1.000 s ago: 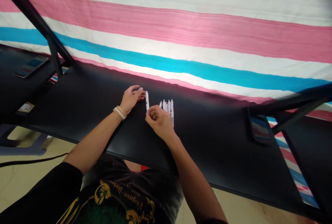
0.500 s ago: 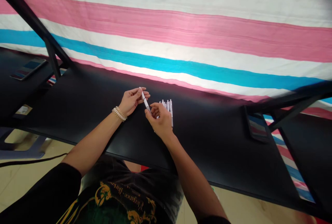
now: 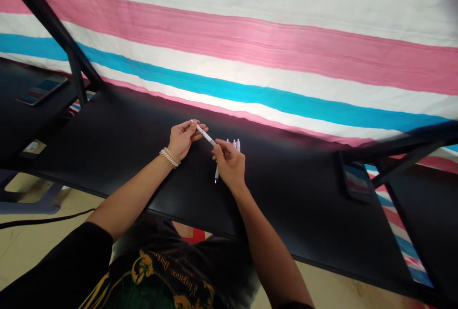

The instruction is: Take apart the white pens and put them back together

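Note:
A white pen (image 3: pixel 205 134) with a grey grip slants between my two hands above the black table. My left hand (image 3: pixel 183 138), with pale beaded bracelets at the wrist, pinches its upper left end between thumb and fingers. At the lower right end, my right hand (image 3: pixel 230 162) has its thumb and fingertips closed on the grey part. Several more white pens (image 3: pixel 234 144) lie on the table just behind my right hand, which covers most of them. The tip of one pen (image 3: pixel 216 175) shows below my right fingers.
The black table (image 3: pixel 293 194) reaches to a striped cloth (image 3: pixel 250 51) at the back. Black metal struts (image 3: pixel 53 27) rise at both sides. A phone (image 3: pixel 356 177) lies at the right, another phone (image 3: pixel 42 90) far left. A plastic stool (image 3: pixel 32 197) stands below left.
The pen has turned flatter, its lower end swinging to the right. My right hand has moved slightly right with it, uncovering a pen tip below its fingers. My left hand has barely moved.

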Demonstrator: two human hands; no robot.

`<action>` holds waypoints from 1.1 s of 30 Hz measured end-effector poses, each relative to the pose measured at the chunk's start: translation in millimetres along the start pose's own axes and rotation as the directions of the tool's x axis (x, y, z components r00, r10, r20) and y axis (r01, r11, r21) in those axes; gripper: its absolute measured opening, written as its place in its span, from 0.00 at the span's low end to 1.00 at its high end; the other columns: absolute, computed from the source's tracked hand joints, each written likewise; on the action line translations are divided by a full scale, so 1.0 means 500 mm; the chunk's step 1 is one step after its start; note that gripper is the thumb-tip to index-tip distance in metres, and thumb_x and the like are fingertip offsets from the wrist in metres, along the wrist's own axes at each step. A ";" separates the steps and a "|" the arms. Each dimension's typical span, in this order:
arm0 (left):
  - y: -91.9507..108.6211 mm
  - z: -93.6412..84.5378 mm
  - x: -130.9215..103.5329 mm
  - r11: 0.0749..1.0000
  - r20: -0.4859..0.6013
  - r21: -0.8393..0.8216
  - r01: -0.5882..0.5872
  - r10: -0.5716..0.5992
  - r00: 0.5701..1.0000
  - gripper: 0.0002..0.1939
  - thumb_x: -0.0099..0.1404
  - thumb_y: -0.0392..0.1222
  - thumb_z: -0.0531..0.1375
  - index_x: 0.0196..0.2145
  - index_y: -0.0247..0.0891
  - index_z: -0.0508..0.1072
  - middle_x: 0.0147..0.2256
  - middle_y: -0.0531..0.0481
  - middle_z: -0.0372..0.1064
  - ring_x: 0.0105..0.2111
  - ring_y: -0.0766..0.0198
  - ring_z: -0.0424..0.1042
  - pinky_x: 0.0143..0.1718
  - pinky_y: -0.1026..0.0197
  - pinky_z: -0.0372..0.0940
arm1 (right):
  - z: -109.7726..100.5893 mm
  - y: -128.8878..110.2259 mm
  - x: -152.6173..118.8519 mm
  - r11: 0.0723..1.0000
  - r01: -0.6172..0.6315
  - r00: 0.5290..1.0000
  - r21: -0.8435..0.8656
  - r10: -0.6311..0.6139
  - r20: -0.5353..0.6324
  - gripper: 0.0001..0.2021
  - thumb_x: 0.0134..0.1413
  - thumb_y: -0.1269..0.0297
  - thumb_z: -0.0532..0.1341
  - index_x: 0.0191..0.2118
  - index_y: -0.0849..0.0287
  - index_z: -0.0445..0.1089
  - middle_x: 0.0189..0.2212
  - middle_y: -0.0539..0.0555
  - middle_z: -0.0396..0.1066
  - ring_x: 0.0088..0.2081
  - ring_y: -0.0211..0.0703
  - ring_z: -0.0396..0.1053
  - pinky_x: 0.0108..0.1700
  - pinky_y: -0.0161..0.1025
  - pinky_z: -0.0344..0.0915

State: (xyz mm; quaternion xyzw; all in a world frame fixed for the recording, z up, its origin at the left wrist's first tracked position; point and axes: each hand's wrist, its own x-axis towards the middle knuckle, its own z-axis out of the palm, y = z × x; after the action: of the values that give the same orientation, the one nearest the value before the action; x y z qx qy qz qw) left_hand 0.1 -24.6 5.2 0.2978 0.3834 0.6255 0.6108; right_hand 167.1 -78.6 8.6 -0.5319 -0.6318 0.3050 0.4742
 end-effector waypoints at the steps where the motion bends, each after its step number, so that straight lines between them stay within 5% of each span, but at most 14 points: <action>1: 0.000 0.000 0.000 1.000 0.002 -0.001 -0.008 0.008 1.000 0.16 0.60 0.48 0.69 0.38 0.32 0.75 0.37 0.42 0.78 0.40 0.55 0.80 0.49 0.50 0.73 | 0.000 0.002 0.000 1.000 0.003 1.000 0.001 -0.003 0.010 0.14 0.62 0.55 0.61 0.49 0.54 0.75 0.35 0.54 0.74 0.34 0.42 0.73 0.37 0.41 0.72; 4: 0.000 0.000 0.001 1.000 0.012 -0.013 -0.027 0.027 1.000 0.15 0.60 0.48 0.69 0.38 0.32 0.76 0.38 0.42 0.78 0.40 0.55 0.80 0.49 0.50 0.73 | 0.000 0.005 0.001 0.999 0.042 0.999 0.026 -0.042 -0.002 0.14 0.59 0.57 0.63 0.50 0.53 0.75 0.42 0.55 0.74 0.41 0.45 0.73 0.42 0.43 0.73; 8: 0.002 0.000 0.003 1.000 -0.011 -0.011 -0.024 0.024 1.000 0.15 0.61 0.47 0.69 0.38 0.32 0.75 0.38 0.41 0.78 0.40 0.55 0.80 0.49 0.49 0.73 | 0.003 0.010 0.003 0.993 -0.045 0.998 0.105 0.041 0.045 0.14 0.63 0.56 0.59 0.51 0.54 0.73 0.37 0.54 0.74 0.35 0.42 0.73 0.37 0.41 0.73; 12: 0.005 -0.001 0.006 1.000 -0.032 -0.005 -0.021 0.021 0.999 0.14 0.61 0.46 0.69 0.38 0.33 0.75 0.39 0.41 0.78 0.41 0.55 0.80 0.49 0.49 0.73 | 0.010 0.015 0.003 0.993 -0.003 1.000 0.118 0.002 0.011 0.17 0.57 0.57 0.65 0.52 0.53 0.73 0.47 0.57 0.71 0.43 0.44 0.73 0.41 0.41 0.74; 16: 0.007 -0.004 0.008 1.000 -0.036 -0.004 -0.022 0.022 0.999 0.15 0.61 0.47 0.69 0.38 0.33 0.75 0.39 0.42 0.78 0.41 0.56 0.80 0.49 0.49 0.73 | 0.016 0.014 0.001 0.985 -0.086 0.992 0.148 0.071 0.102 0.17 0.65 0.55 0.57 0.54 0.56 0.71 0.36 0.54 0.75 0.34 0.41 0.74 0.36 0.39 0.74; 19: 0.007 -0.006 0.009 1.000 -0.035 -0.003 -0.023 0.023 0.999 0.15 0.60 0.47 0.69 0.39 0.33 0.76 0.39 0.42 0.78 0.41 0.56 0.80 0.48 0.50 0.73 | 0.016 0.012 0.000 0.997 -0.002 1.000 0.072 0.000 0.031 0.17 0.61 0.58 0.62 0.54 0.54 0.71 0.45 0.57 0.74 0.44 0.45 0.74 0.43 0.42 0.75; 24: 0.008 -0.003 0.007 0.999 -0.019 -0.010 -0.034 0.034 0.999 0.16 0.60 0.48 0.69 0.39 0.33 0.76 0.38 0.43 0.78 0.40 0.56 0.80 0.47 0.52 0.74 | 0.015 0.008 -0.003 0.987 -0.069 0.996 0.142 0.061 0.062 0.16 0.66 0.55 0.57 0.54 0.56 0.70 0.35 0.54 0.75 0.31 0.40 0.73 0.34 0.39 0.74; 28: 0.011 0.000 0.005 0.999 -0.019 -0.005 -0.040 0.040 0.999 0.16 0.60 0.49 0.69 0.39 0.34 0.76 0.39 0.42 0.78 0.42 0.56 0.80 0.49 0.51 0.73 | 0.017 0.005 -0.002 0.988 0.019 0.999 0.153 -0.014 -0.036 0.21 0.60 0.56 0.63 0.57 0.52 0.67 0.48 0.57 0.72 0.43 0.44 0.74 0.42 0.41 0.75; 30: 0.012 0.000 0.004 0.999 -0.019 -0.003 -0.039 0.039 0.999 0.16 0.60 0.49 0.69 0.40 0.34 0.77 0.39 0.42 0.78 0.42 0.56 0.80 0.49 0.51 0.73 | 0.017 0.004 0.000 0.971 -0.049 0.999 0.233 0.047 0.016 0.22 0.64 0.53 0.59 0.60 0.53 0.64 0.42 0.56 0.73 0.35 0.41 0.74 0.34 0.40 0.75; 33: 0.012 -0.002 0.006 0.999 -0.012 -0.007 -0.042 0.042 0.999 0.16 0.60 0.49 0.69 0.40 0.34 0.77 0.39 0.42 0.78 0.41 0.56 0.80 0.48 0.51 0.73 | 0.016 0.002 0.003 0.961 -0.076 0.997 0.266 0.066 0.048 0.16 0.65 0.52 0.57 0.49 0.55 0.73 0.35 0.54 0.74 0.30 0.39 0.73 0.31 0.39 0.74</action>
State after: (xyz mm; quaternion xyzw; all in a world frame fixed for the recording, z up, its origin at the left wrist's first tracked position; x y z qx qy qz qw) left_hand -4.0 -21.6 9.5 0.2998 0.3785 0.6413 0.5964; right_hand 160.1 -75.9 5.1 -0.4792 -0.5745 0.4146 0.5181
